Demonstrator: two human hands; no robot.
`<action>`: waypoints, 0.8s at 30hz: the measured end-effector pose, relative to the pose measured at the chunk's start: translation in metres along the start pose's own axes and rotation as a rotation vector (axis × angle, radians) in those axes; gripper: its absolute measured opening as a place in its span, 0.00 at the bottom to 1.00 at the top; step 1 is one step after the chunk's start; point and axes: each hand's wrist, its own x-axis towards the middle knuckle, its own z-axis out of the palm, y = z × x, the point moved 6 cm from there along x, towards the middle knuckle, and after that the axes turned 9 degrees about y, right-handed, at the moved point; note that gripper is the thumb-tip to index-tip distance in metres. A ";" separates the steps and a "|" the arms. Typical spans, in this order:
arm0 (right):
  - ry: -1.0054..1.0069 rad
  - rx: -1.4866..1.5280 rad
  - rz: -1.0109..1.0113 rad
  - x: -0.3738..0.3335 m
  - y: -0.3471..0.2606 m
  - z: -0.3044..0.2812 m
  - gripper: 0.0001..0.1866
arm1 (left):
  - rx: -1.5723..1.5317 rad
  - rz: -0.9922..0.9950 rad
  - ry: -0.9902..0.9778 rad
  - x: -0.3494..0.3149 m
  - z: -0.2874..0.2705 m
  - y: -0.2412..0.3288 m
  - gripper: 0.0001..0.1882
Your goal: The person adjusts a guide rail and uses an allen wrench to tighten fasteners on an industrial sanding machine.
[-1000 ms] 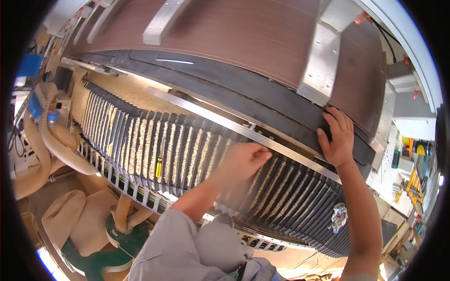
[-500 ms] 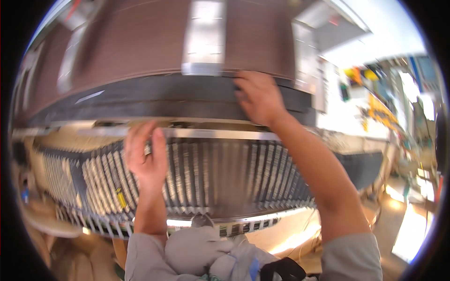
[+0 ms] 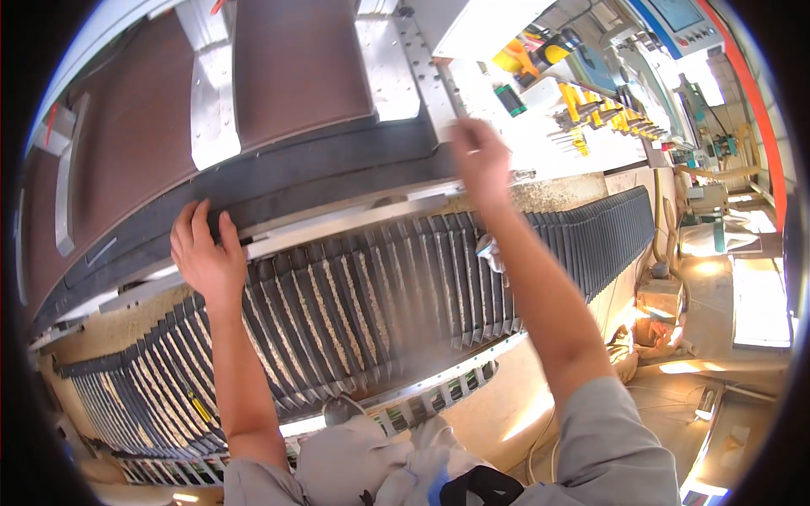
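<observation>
Left hand (image 3: 209, 257) spread open on front edge of black strip (image 3: 337, 160). Right hand (image 3: 483, 167) half-curled near its right end, contents indiscernible. Control panel (image 3: 690, 39) markings illegible.

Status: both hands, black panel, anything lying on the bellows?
Left hand spread at edge of black panel. Right hand by panel's right end, blurred. Yellow-black tool, crumpled pale wad on bellows.

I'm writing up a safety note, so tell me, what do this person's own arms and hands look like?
The left hand and right hand are bare, without gloves. Short, plain grey sleeves leave both forearms uncovered. No watch or bracelet shows. The right hand is blurred, so finer details are unclear.
</observation>
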 end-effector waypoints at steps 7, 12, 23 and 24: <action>-0.237 -0.739 -0.065 0.063 0.130 -0.063 0.15 | -0.247 -0.009 0.073 -0.010 0.003 -0.001 0.09; -0.390 -0.598 0.075 0.074 0.153 -0.061 0.15 | -0.378 0.262 -0.224 -0.009 -0.005 0.023 0.12; -0.137 -0.622 -0.071 0.044 0.123 -0.080 0.15 | -0.383 0.328 -0.243 -0.012 -0.003 0.026 0.19; -0.045 -0.427 -0.026 0.035 0.118 -0.091 0.14 | -0.401 0.326 -0.209 -0.011 -0.006 0.026 0.19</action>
